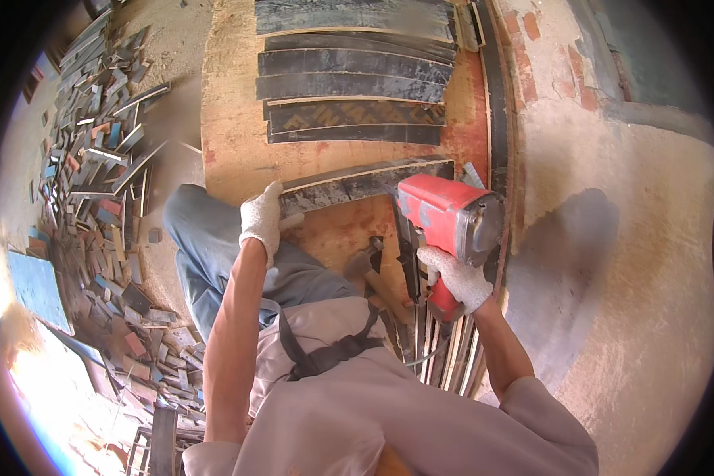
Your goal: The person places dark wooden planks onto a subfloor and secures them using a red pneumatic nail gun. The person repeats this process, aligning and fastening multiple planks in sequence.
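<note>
Nearest, my light shirt [325, 420] and its black strap [337, 355] fill the lower middle. At my right side stand upright strips [450, 349], their lower ends hidden by my clothing. Just beyond lies a hammer [387, 298], its head in shadow and hard to make out. My right grip [460, 282], in a pale glove, is closed around the handle of a red nail gun [444, 206]; its body hides the nose, so I cannot tell whether it touches wood. My left grip [262, 222], also gloved, is closed on the left end of a dark-faced strip [349, 184], the fingertips partly hidden. That strip lies across in front of me, its right end beside the gun. Farther off on the plywood counter [232, 151] are dark boards [357, 67], cut off at the top edge. Scraps [107, 214] litter the floor to the left, blending together toward the dark rim.
</note>
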Motion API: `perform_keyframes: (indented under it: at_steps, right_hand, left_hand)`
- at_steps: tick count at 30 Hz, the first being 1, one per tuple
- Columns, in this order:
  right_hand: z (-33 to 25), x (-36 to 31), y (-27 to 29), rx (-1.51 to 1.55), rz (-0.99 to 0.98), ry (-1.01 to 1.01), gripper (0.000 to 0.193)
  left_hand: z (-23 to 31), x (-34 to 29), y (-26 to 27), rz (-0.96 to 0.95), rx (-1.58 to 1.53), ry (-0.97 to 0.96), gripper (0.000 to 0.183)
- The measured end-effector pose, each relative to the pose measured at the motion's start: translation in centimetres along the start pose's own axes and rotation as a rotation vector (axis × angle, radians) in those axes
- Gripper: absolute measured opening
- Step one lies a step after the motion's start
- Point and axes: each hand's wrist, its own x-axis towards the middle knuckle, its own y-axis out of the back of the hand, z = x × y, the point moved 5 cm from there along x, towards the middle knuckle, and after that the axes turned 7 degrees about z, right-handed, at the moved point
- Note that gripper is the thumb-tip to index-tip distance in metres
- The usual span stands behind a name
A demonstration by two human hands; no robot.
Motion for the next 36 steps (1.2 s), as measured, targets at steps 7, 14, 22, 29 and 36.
perform_keyframes:
  at_steps: [7,14,22,29,36]
  right_hand:
    - [-1.5,0.8,-0.8,-0.082,-0.110,0.007,0.016]
    - [-1.2,0.3,-0.2,0.107,-0.074,-0.056,0.013]
    - [2.3,-0.7,-2.7,-0.356,0.197,0.653,0.086]
    - [5.3,0.0,-7.7,-0.461,0.084,0.323,0.082]
    - [-4.4,13.8,1.8,-0.429,0.720,0.733,0.039]
  left_hand:
    - [0.2,-0.1,-0.1,0.019,0.018,0.018,0.034]
    - [0.4,-0.2,-0.1,0.031,0.031,-0.012,0.039]
    - [6.6,-0.8,6.7,0.085,0.176,-0.470,0.036]
    - [19.5,-3.3,32.6,0.811,0.430,-0.877,0.046]
    - [12.9,2.3,14.9,0.465,0.548,-1.127,0.042]
